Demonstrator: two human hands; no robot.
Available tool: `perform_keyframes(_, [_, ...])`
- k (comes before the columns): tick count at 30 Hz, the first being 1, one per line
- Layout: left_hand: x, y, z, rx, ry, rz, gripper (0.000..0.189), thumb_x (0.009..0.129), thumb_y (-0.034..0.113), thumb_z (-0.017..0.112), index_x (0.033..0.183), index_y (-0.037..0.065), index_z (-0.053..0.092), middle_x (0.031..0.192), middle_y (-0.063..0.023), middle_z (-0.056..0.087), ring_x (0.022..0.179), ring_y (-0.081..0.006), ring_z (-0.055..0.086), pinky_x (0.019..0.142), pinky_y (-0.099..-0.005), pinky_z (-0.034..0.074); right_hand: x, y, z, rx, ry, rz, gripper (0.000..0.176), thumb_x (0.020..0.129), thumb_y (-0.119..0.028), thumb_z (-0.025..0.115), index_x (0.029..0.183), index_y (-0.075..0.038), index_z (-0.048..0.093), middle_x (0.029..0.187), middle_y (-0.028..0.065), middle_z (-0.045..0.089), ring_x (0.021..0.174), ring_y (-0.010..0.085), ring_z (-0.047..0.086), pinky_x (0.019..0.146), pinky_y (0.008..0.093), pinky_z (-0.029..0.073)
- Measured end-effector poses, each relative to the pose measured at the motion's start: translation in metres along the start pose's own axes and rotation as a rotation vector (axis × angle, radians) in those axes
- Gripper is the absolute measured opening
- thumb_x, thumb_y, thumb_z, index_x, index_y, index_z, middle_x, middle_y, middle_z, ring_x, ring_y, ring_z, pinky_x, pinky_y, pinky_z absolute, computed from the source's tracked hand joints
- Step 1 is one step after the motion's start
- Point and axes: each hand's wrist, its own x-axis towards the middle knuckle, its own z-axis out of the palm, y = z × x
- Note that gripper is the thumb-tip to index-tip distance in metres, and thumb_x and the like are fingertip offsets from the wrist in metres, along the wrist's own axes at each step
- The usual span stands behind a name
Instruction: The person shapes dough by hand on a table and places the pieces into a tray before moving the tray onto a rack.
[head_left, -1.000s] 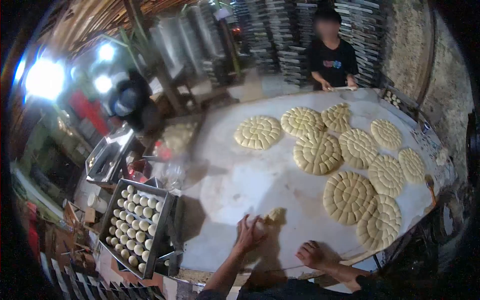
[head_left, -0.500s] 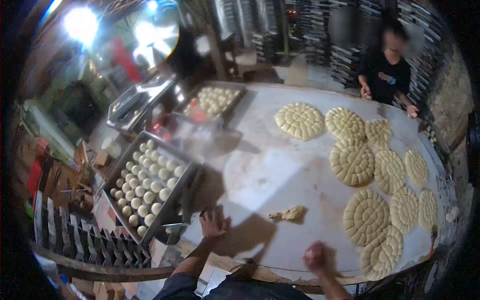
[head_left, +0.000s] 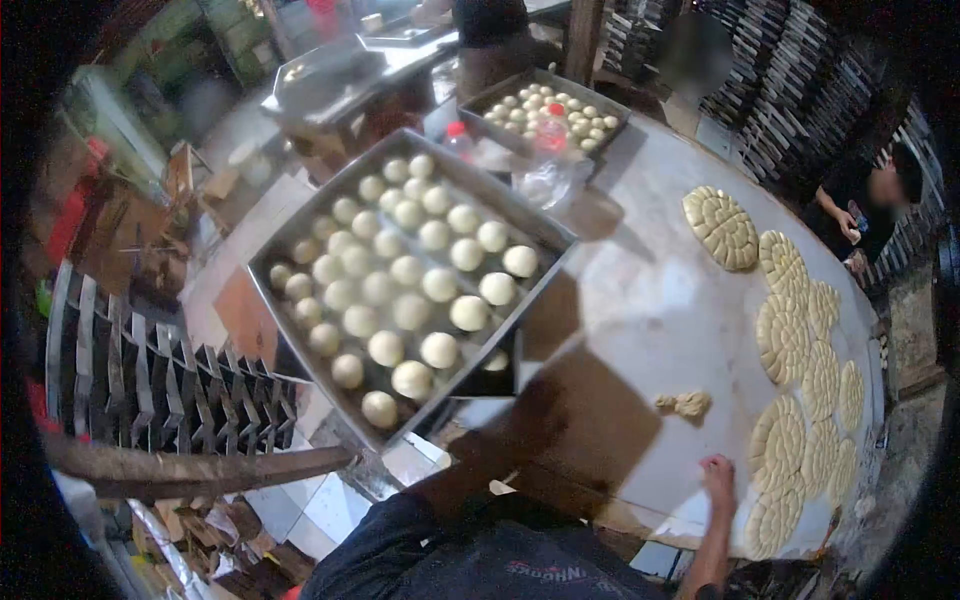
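Note:
The metal tray of round dough balls (head_left: 272,262) looms large at centre left, tilted and overlapping another tray's dark edge (head_left: 518,370). My left forearm (head_left: 465,475) reaches toward its lower right side in deep shadow; the fingers cannot be made out, nor whether they touch the tray. My right hand (head_left: 718,478) is curled closed over the white table (head_left: 640,330), with nothing seen in it. Just above it lies a small twisted lump of dough (head_left: 684,404). To its right are several flat, segmented dough rounds (head_left: 777,440).
A second tray of dough balls (head_left: 625,128) stands at the back, by red-capped bottles (head_left: 457,140) and a plastic bag (head_left: 550,182). A co-worker (head_left: 865,215) is at the far right edge. A wooden rail (head_left: 200,472) and slatted stack (head_left: 130,370) stand lower left.
The view has swung left. The near tray looks larger and closer, and a tray edge shows beneath it. My left hand, spread on the table before, is lost in shadow. My right hand remains closed.

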Motion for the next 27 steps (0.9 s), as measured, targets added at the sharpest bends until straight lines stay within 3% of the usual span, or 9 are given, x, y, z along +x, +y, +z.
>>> perform_keyframes(1, [-0.011,-0.007,-0.008,-0.066,-0.050,0.040,0.053,0.086,0.033,0.058,0.131,0.006,0.048,0.133,-0.0281,0.039,0.121,-0.0442,0.039,0.101,-0.0511,0.037,0.013,0.064,0.016,0.736,-0.049,0.337,0.015,0.089,-0.016,0.060,0.085,-0.002,0.065,0.072,0.0070,0.062,0.070,0.0214,0.062,0.067,0.0332,0.051])
perform_keyframes(2, [-0.023,-0.013,-0.015,-0.133,-0.113,0.078,0.053,0.086,0.033,0.058,0.130,0.006,0.049,0.132,-0.0282,0.041,0.120,-0.0440,0.041,0.101,-0.0508,0.038,-0.013,-0.062,-0.025,0.660,0.003,0.496,0.022,0.094,-0.020,0.056,0.084,-0.002,0.066,0.075,0.0069,0.063,0.068,0.0186,0.061,0.059,0.0302,0.051])
perform_keyframes(5, [-0.058,-0.032,-0.057,-0.296,-0.319,0.196,0.051,0.086,0.032,0.059,0.129,0.006,0.051,0.128,-0.0282,0.045,0.117,-0.0435,0.044,0.099,-0.0498,0.040,0.016,-0.204,-0.038,0.385,-0.232,0.126,0.028,0.097,-0.024,0.055,0.095,0.002,0.065,0.078,0.0078,0.060,0.069,0.0148,0.059,0.062,0.0300,0.054])
perform_keyframes(12, [-0.109,-0.063,-0.185,-0.424,-0.772,0.345,0.046,0.086,0.029,0.059,0.124,0.005,0.055,0.118,-0.0283,0.054,0.109,-0.0421,0.053,0.094,-0.0474,0.045,0.052,-0.592,-0.003,0.201,0.304,-1.198,0.040,0.077,-0.013,0.073,0.112,-0.001,0.057,0.110,0.0164,0.059,0.100,0.0343,0.061,0.090,0.0410,0.049])
perform_keyframes(15, [-0.127,-0.077,-0.226,-0.272,-0.818,0.207,0.044,0.085,0.028,0.059,0.122,0.004,0.057,0.113,-0.0283,0.058,0.105,-0.0416,0.057,0.092,-0.0463,0.047,0.116,-0.683,0.046,0.196,0.316,-1.344,0.038,0.077,-0.018,0.074,0.107,-0.001,0.058,0.111,0.0171,0.060,0.106,0.0349,0.059,0.093,0.0435,0.046])
perform_keyframes(18, [-0.183,-0.109,-0.239,-0.129,-0.383,-0.176,0.039,0.086,0.030,0.061,0.113,0.003,0.061,0.095,-0.0235,0.066,0.088,-0.0391,0.064,0.082,-0.0422,0.051,0.182,-0.700,0.109,-0.580,0.230,-1.256,0.037,0.082,-0.026,0.070,0.111,-0.004,0.062,0.120,0.0183,0.059,0.115,0.0337,0.055,0.101,0.0461,0.042])
perform_keyframes(20, [-0.200,-0.101,-0.281,-0.105,-0.370,-0.521,0.036,0.085,0.032,0.064,0.108,0.004,0.063,0.090,-0.0207,0.066,0.083,-0.0367,0.064,0.075,-0.0435,0.051,0.186,-0.699,0.106,-0.584,0.281,-1.389,0.035,0.082,-0.029,0.068,0.107,-0.005,0.065,0.112,0.0188,0.062,0.116,0.0341,0.054,0.102,0.0459,0.039])
perform_keyframes(24, [-0.236,-0.100,-0.300,-0.080,0.410,-0.571,0.028,0.084,0.015,0.069,0.107,0.002,0.061,0.077,-0.0099,0.059,0.066,-0.0225,0.058,0.064,-0.0343,0.049,0.211,-0.637,0.048,-0.073,0.364,-1.200,0.032,0.077,-0.021,0.070,0.103,-0.004,0.062,0.102,0.0175,0.063,0.110,0.0355,0.057,0.094,0.0458,0.045])
perform_keyframes(27, [-0.212,-0.060,-0.316,-0.279,0.770,-0.419,0.042,0.088,0.013,0.065,0.125,0.000,0.050,0.094,-0.0065,0.059,0.081,-0.0160,0.056,0.076,-0.0304,0.047,0.279,-0.462,0.017,-0.002,0.451,-0.759,0.033,0.078,-0.021,0.069,0.105,-0.004,0.062,0.107,0.0177,0.064,0.108,0.0363,0.057,0.092,0.0458,0.046])
